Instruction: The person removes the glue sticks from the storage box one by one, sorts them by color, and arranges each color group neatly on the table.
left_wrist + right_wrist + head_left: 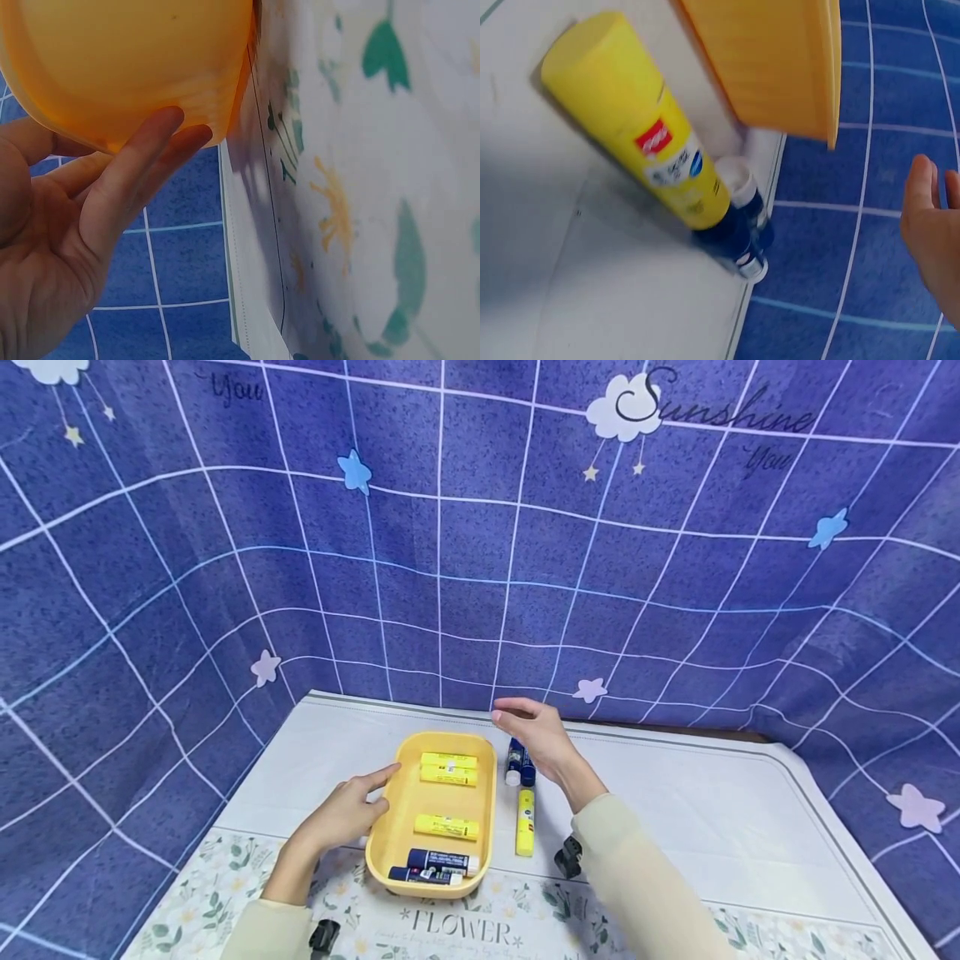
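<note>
Apparently over halfway, 5 glue sticks [447, 827] lie in the yellow tray [408, 802], its side touched by the left hand's [341, 814] extended fingers; rightward, 1 yellow stick [525, 823], then 2 navy sticks [513, 763], await near the empty, loosely bent right hand [546, 742].

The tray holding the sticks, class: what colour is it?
The tray is plain yellow-orange; the head view shows it best.

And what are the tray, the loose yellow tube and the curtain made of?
Tray: probably plastic, satin; smooth, rounded, evenly coloured walls. Loose yellow tube: likely hard plastic, smooth, with printing on its straight barrel. Curtain: seems matte cloth, as its printed grid bends with soft folds; plastic film possible.
</note>
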Demonstrator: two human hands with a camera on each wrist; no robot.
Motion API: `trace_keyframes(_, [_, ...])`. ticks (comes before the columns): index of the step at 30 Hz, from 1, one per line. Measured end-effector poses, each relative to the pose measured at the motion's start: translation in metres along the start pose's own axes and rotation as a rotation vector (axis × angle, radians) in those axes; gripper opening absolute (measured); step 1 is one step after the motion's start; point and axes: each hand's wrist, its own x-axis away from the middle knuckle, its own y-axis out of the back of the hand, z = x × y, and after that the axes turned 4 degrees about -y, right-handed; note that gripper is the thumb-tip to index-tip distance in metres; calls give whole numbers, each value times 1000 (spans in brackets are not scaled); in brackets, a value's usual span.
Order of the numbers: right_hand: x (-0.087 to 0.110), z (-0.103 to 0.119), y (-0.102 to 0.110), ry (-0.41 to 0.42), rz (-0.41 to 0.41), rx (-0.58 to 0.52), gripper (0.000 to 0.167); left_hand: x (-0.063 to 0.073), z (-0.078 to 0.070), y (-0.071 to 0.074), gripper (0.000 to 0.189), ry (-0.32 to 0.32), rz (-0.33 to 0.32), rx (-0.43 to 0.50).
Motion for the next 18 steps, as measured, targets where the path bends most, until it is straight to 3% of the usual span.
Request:
trace_keyframes(5, [2, -2, -17, -18, 94, 102, 39, 0, 2, 1, 59, -9, 0, -19])
trace_keyframes(18, [8, -19, -45, -78, 331, 218, 41, 0, 0, 0, 58, -4, -2, -37])
